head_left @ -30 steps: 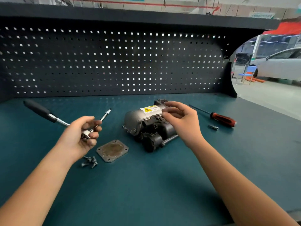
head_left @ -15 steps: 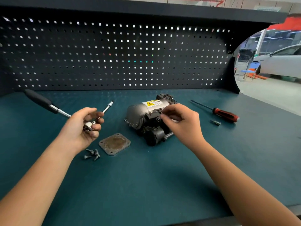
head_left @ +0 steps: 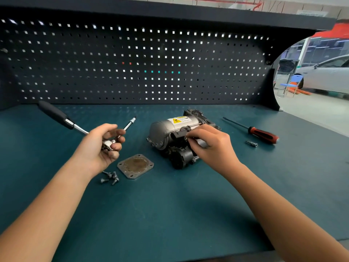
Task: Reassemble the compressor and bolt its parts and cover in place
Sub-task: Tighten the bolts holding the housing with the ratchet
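Far left: ratchet wrench [head_left: 54, 113], black grip pointing up-left, held clear of the surface [head_left: 170, 214]. Left hand [head_left: 103, 146] palm up, fingers curled round the ratchet head; an extension bar [head_left: 130, 123] sticks out up-right past the fingers.

Just below that hand: loose bolts [head_left: 110, 177] in a small cluster on the surface. Just right of them, the cover plate [head_left: 135, 166] lies flat, apart from the compressor, with a hole at each corner.

Centre: compressor [head_left: 170, 129] on its side on the surface, yellow warning label facing up.

Right hand [head_left: 211, 146] over the compressor's front. Thumb and fingertips pinch a small bright piece [head_left: 186, 138] at a black bracket; too small to identify.

Right: red-and-black screwdriver [head_left: 264, 134] lying flat, with a small metal bit [head_left: 251, 143] just beside its handle. Both well apart from the compressor.

Behind: dark pegboard [head_left: 132, 63].
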`<state>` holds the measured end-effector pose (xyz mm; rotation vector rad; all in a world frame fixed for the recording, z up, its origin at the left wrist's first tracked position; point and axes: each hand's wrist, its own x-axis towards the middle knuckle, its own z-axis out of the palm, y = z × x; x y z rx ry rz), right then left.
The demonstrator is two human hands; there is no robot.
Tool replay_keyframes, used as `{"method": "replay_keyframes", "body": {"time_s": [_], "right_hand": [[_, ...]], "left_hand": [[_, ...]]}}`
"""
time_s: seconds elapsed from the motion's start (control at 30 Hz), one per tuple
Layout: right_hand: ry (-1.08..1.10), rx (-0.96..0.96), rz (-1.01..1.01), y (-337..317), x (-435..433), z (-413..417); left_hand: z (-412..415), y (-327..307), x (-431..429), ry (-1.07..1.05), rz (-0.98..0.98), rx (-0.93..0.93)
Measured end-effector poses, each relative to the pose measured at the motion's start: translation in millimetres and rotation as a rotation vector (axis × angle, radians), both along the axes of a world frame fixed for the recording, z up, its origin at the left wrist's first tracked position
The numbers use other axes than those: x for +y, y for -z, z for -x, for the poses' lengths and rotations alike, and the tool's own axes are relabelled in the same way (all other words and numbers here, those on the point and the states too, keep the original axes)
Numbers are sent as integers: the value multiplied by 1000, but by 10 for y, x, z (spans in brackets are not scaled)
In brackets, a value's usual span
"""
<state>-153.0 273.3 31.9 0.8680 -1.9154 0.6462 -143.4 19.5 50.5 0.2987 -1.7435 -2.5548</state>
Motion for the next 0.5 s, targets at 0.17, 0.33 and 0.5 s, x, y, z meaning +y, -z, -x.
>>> {"method": "replay_keyframes", "body": {"time_s": [0.17, 0.33, 0.5], "right_hand": [[96, -42, 83, 46, -69, -2], [65, -96, 134, 42, -80, -4], [-10, -144, 160, 45, -21, 38]], "left_hand": [[-1, -7, -2, -2, 0, 4], [2, 1, -6, -1, 0, 4], [12, 27, -7, -6, 17, -3]]}}
